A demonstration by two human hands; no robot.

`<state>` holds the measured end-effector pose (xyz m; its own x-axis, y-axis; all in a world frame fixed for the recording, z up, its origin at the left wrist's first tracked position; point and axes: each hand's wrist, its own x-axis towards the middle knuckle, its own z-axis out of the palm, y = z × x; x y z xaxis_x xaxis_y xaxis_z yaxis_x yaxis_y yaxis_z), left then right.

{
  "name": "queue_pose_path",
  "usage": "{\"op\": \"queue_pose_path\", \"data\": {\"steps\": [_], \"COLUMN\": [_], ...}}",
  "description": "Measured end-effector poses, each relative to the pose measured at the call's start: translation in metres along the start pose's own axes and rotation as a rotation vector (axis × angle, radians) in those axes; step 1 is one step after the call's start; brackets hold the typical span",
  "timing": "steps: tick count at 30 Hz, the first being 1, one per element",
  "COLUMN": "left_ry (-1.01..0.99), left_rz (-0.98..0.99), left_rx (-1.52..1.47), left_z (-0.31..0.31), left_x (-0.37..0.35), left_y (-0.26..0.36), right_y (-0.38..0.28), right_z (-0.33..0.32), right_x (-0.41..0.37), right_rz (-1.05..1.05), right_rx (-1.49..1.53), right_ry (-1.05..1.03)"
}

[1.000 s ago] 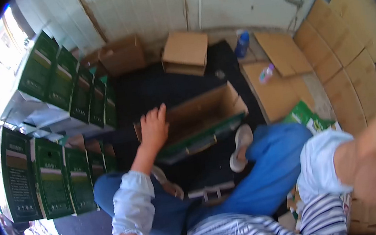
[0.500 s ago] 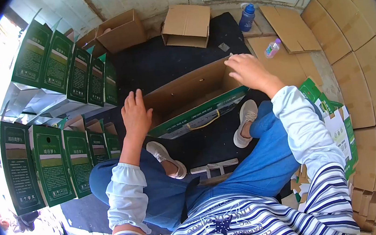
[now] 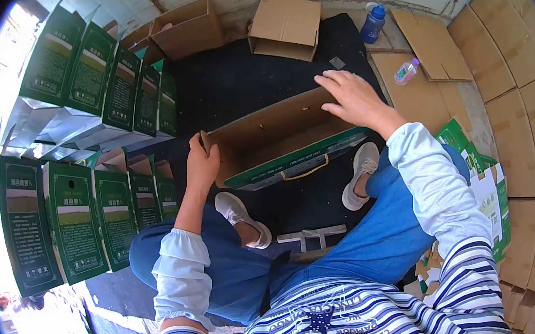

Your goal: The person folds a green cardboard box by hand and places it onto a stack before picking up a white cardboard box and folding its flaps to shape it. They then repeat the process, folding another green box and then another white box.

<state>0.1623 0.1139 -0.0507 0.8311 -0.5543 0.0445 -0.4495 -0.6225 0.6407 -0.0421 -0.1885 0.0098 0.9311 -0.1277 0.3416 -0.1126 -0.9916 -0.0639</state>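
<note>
A long green printed cardboard box (image 3: pixel 293 158) stands on the dark mat between my feet, its open top showing the brown inside. A yellow cord handle (image 3: pixel 306 170) loops from its near side. My left hand (image 3: pixel 202 163) grips the left end wall, with the thumb on the inner side and the fingers along the outside. Over the right end of the box is my right hand (image 3: pixel 354 97), its fingers stretched out and apart, holding nothing.
Several green printed boxes (image 3: pixel 74 221) stand in two stacked rows at left. Brown cartons (image 3: pixel 187 33) and an overturned carton (image 3: pixel 285 26) lie at the back. A blue bottle (image 3: pixel 372 26) and small clear bottle (image 3: pixel 406 72) stand right, near stacked brown boxes (image 3: pixel 505 114).
My left hand has closed on the box's left end wall, where it was spread beside it before. My right hand stays over the right end, fingers apart. The view has shifted slightly.
</note>
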Motion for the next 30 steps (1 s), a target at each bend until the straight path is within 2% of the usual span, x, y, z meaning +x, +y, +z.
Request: {"op": "queue_pose_path", "data": {"steps": [3,7,8,11,12,16,19,23,27,28,30], "left_ry": [0.031,0.076,0.077,0.091,0.099,0.045,-0.119,-0.508,-0.655,-0.667,-0.688], "left_rz": [0.000,-0.024,-0.037,-0.057,-0.052,-0.056,0.091,-0.016,0.073,0.090,0.125], "left_rx": [0.001,-0.008,-0.002,0.027,0.041,0.027,0.006,-0.039,0.117,0.151,0.220], "left_z": [-0.006,-0.003,-0.003,-0.003,-0.001,-0.001,0.002,-0.005,-0.008,-0.007,-0.006], "left_x": [-0.005,-0.003,-0.001,0.002,0.002,0.001,-0.005,0.009,0.017,0.019,0.022], "left_y": [0.012,0.017,0.018,0.016,0.015,0.017,0.022,0.015,0.015,0.016,0.016], "right_y": [-0.001,-0.013,-0.016,-0.029,-0.031,-0.032,-0.032,-0.028,-0.019,-0.018,-0.009], "right_z": [-0.009,0.001,0.006,0.014,0.019,0.024,0.021,0.026,0.025,0.023,0.020], "right_x": [0.000,0.000,0.003,0.008,0.012,0.014,0.014,0.001,0.002,0.003,0.002], "right_rz": [0.105,-0.024,-0.007,0.089,0.145,0.246,0.246,0.213,0.213,0.228,0.205], "right_rx": [0.082,0.134,0.133,0.162,0.188,0.296,0.337,0.348,0.259,0.161,-0.024], "right_ry": [-0.161,-0.219,-0.288,-0.316,-0.407,-0.421,-0.455,-0.420,-0.293,-0.176,-0.135]}}
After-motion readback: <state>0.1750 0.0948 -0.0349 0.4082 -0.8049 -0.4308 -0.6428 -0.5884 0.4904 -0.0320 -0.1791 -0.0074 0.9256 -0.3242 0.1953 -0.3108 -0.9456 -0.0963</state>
